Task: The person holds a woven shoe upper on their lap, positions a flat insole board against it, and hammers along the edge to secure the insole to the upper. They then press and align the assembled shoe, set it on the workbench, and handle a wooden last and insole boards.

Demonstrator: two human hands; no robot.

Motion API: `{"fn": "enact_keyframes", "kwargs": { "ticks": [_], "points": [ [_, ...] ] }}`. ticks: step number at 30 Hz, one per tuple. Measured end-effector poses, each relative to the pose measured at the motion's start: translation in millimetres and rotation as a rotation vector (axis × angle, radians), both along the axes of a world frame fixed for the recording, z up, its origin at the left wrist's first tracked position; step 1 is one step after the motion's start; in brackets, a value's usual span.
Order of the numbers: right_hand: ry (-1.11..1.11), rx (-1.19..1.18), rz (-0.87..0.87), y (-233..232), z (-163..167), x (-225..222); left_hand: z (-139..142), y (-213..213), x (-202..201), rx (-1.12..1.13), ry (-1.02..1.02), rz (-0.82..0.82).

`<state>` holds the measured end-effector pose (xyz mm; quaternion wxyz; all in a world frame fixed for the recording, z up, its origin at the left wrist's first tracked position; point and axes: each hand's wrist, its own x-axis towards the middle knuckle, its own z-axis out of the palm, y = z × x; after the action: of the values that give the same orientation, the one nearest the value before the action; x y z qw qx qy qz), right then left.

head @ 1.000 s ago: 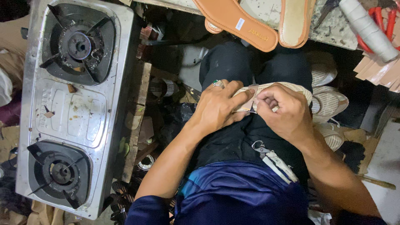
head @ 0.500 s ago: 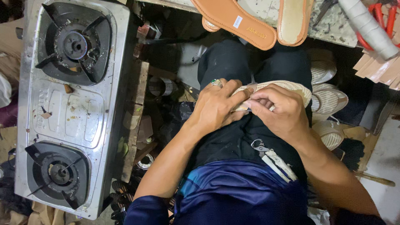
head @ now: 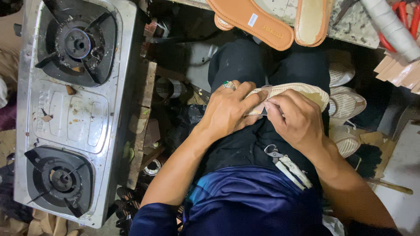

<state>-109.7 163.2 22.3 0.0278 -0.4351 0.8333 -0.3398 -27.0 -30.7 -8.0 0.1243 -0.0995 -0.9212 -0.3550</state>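
Cream woven shoe (head: 302, 91) at frame centre, on lap | left hand (head: 229, 109) clamps it | right hand (head: 295, 120) pinches its edge | steel stove (head: 65, 109) at left

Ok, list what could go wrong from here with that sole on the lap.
1. The beige sole lies on the lap, pinned only by the left hand and right hand; it might slide off the knee.
2. The clip with white tags hangs near the right wrist and could snag.

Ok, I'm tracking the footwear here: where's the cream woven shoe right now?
In the head view, right of centre, the cream woven shoe lies across the person's lap, gripped by the left hand and right hand, below the tan sandals.
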Motion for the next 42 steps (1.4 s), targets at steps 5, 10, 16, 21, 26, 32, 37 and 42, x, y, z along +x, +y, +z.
{"fn": "enact_keyframes", "kwargs": {
  "ticks": [5, 10, 16, 21, 26, 32, 37, 42],
  "points": [
    [-0.030, -0.019, 0.010, 0.7, -6.2, 1.3, -0.4, -0.4, 0.9, 0.006, 0.016, 0.000],
    [-0.099, -0.003, -0.043, -2.7, -9.4, 1.8, 0.5, -2.1, 2.2, 0.000, 0.002, 0.003],
    [-0.023, -0.020, 0.001, -5.7, -6.8, -0.6, 1.1, -2.4, 0.8, 0.008, 0.025, 0.013],
    [-0.040, -0.017, 0.005, -6.7, -3.6, -2.2, 1.7, -2.5, 0.4, -0.001, 0.015, 0.015],
    [-0.038, -0.015, 0.001, -6.8, -6.3, -1.3, 2.4, -2.1, 1.1, -0.008, 0.024, 0.023],
    [0.107, 0.004, 0.050, -6.3, -12.1, 0.8, 0.8, -1.9, 0.5, -0.007, 0.036, 0.017],
    [0.171, 0.022, 0.069, -9.7, -11.7, 0.5, 0.2, -5.6, -1.2, -0.012, 0.023, 0.011],
    [0.168, 0.095, 0.074, -14.5, -7.6, -1.3, 0.8, -8.9, -5.2, 0.020, 0.022, -0.007]
  ]
}}
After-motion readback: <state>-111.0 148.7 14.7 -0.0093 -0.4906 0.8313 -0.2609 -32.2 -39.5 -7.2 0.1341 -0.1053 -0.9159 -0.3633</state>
